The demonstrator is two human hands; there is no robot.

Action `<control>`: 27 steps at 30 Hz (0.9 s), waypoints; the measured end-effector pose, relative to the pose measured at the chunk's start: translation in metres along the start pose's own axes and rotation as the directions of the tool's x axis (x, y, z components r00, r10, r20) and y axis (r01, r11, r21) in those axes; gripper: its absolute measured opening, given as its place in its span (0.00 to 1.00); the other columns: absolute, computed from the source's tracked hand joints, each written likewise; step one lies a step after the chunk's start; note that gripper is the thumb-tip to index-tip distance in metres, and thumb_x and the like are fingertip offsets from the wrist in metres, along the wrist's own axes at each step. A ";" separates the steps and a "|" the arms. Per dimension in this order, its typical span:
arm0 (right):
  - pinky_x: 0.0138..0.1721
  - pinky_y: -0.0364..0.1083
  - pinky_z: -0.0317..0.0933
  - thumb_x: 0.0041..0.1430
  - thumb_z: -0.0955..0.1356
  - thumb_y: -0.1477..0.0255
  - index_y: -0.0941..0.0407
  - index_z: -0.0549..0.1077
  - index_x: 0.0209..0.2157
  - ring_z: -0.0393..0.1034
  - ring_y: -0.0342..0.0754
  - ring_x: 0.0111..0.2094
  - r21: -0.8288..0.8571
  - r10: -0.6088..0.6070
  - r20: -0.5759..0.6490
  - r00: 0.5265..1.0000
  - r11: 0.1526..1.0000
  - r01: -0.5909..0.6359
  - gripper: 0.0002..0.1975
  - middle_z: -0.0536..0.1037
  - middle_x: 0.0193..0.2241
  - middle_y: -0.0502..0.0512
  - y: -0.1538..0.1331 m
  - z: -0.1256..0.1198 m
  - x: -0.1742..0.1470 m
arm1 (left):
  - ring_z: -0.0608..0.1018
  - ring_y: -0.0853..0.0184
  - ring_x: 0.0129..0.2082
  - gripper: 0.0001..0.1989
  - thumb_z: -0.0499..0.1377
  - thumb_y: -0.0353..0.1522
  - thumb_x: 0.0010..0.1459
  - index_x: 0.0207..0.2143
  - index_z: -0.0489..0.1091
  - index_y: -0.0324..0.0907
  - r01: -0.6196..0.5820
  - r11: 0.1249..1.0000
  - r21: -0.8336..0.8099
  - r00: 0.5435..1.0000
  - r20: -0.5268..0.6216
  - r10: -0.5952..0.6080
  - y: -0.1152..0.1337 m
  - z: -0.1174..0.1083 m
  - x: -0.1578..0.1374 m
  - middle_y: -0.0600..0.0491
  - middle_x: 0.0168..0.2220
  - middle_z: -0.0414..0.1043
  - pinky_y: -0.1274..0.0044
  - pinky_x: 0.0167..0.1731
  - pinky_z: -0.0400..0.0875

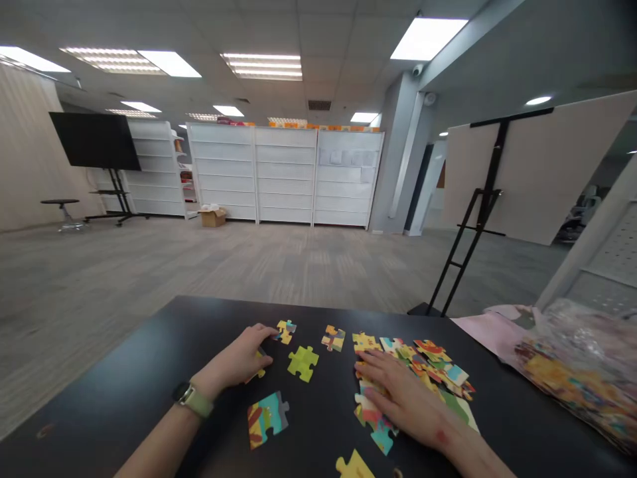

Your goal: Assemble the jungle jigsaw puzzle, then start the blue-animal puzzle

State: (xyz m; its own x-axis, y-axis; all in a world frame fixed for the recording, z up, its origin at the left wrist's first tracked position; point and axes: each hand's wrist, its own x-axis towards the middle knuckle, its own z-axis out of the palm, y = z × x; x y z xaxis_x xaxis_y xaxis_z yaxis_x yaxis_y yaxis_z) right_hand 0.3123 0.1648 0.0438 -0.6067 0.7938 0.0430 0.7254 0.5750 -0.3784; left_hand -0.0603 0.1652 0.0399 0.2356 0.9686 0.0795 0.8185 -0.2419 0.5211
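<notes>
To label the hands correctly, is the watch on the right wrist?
No: the watch is on the wrist of the left hand.

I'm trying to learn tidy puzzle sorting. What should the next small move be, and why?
Probably the right hand should slide one piece out of the heap of puzzle pieces. That hand already lies over the heap, where several pieces overlap, while the green piece lies apart from it, with its whole outline easy to see.
</notes>
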 end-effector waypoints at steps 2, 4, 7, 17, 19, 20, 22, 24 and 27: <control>0.65 0.59 0.53 0.67 0.61 0.61 0.54 0.75 0.56 0.62 0.59 0.63 0.018 0.014 -0.071 0.997 1.000 -0.013 0.22 0.71 0.60 0.60 0.014 -0.003 -0.001 | 0.73 0.56 0.53 0.21 0.63 0.31 0.54 0.52 0.72 0.44 -0.054 0.999 -0.008 0.998 -0.032 0.054 0.009 0.005 0.000 0.48 0.51 0.72 0.68 0.56 0.64; 0.63 0.57 0.57 0.69 0.58 0.62 0.55 0.75 0.54 0.66 0.57 0.59 0.058 0.026 -0.137 0.990 0.998 -0.018 0.22 0.74 0.57 0.60 0.022 -0.004 -0.001 | 0.73 0.56 0.52 0.16 0.61 0.32 0.58 0.49 0.74 0.45 -0.112 0.993 0.019 0.990 -0.078 0.114 0.021 0.011 0.000 0.48 0.50 0.73 0.67 0.55 0.65; 0.61 0.55 0.60 0.70 0.57 0.64 0.56 0.74 0.54 0.68 0.56 0.57 0.107 0.031 -0.214 0.976 0.994 -0.008 0.22 0.76 0.54 0.61 0.021 -0.003 0.000 | 0.70 0.53 0.57 0.19 0.63 0.35 0.58 0.52 0.72 0.47 -0.228 0.972 0.051 0.972 -0.043 0.231 0.039 0.021 -0.003 0.48 0.56 0.71 0.63 0.59 0.61; 0.55 0.54 0.63 0.68 0.60 0.69 0.56 0.76 0.48 0.70 0.54 0.50 0.115 -0.042 -0.301 0.953 0.990 0.080 0.16 0.78 0.46 0.61 -0.003 0.004 0.004 | 0.76 0.60 0.46 0.15 0.51 0.37 0.70 0.54 0.72 0.48 -0.357 0.934 -0.013 0.934 0.002 0.357 0.071 0.038 -0.008 0.50 0.47 0.77 0.72 0.48 0.67; 0.54 0.55 0.63 0.67 0.61 0.71 0.57 0.76 0.47 0.70 0.54 0.50 0.118 -0.060 -0.307 0.950 0.988 0.100 0.15 0.79 0.45 0.62 -0.006 0.004 0.003 | 0.77 0.64 0.36 0.17 0.45 0.37 0.72 0.49 0.73 0.46 -0.291 0.954 -0.075 0.956 -0.062 0.287 0.076 0.041 -0.008 0.53 0.37 0.77 0.76 0.39 0.67; 0.55 0.55 0.62 0.66 0.62 0.71 0.57 0.76 0.46 0.70 0.54 0.49 0.120 -0.079 -0.300 0.951 0.986 0.120 0.14 0.79 0.44 0.61 -0.008 0.004 0.001 | 0.76 0.66 0.33 0.18 0.44 0.36 0.72 0.46 0.74 0.45 -0.271 0.957 -0.103 0.962 -0.064 0.266 0.079 0.044 -0.008 0.54 0.34 0.76 0.77 0.35 0.66; 0.58 0.56 0.59 0.62 0.66 0.71 0.56 0.77 0.42 0.70 0.54 0.49 0.132 -0.133 -0.259 0.957 0.976 0.172 0.10 0.78 0.44 0.60 -0.017 0.003 -0.002 | 0.75 0.66 0.31 0.16 0.49 0.38 0.70 0.41 0.76 0.45 -0.297 0.947 -0.119 0.955 -0.021 0.296 0.083 0.051 -0.008 0.55 0.31 0.76 0.77 0.34 0.65; 0.59 0.55 0.57 0.54 0.73 0.68 0.55 0.78 0.39 0.68 0.55 0.50 0.167 -0.200 -0.166 0.966 0.959 0.227 0.10 0.77 0.46 0.58 -0.030 0.001 -0.008 | 0.75 0.64 0.36 0.13 0.55 0.39 0.67 0.37 0.77 0.44 -0.348 0.934 -0.085 0.937 0.002 0.350 0.085 0.054 -0.008 0.53 0.34 0.77 0.76 0.38 0.65; 0.58 0.55 0.58 0.38 0.79 0.62 0.53 0.78 0.45 0.65 0.58 0.53 0.232 -0.267 0.025 0.963 0.939 0.254 0.28 0.73 0.50 0.59 -0.050 0.001 -0.017 | 0.74 0.63 0.40 0.16 0.51 0.38 0.68 0.37 0.76 0.42 -0.287 0.957 -0.033 0.956 -0.069 0.285 0.082 0.045 -0.006 0.49 0.38 0.75 0.74 0.43 0.65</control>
State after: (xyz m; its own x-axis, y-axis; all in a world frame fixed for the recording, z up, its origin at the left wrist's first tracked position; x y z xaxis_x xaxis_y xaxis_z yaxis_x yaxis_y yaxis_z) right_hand 0.2863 0.1226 0.0614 -0.7864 0.6060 0.1196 0.4513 0.6958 -0.5587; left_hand 0.0290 0.1367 0.0442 0.4222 0.8612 0.2830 0.6983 -0.5080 0.5043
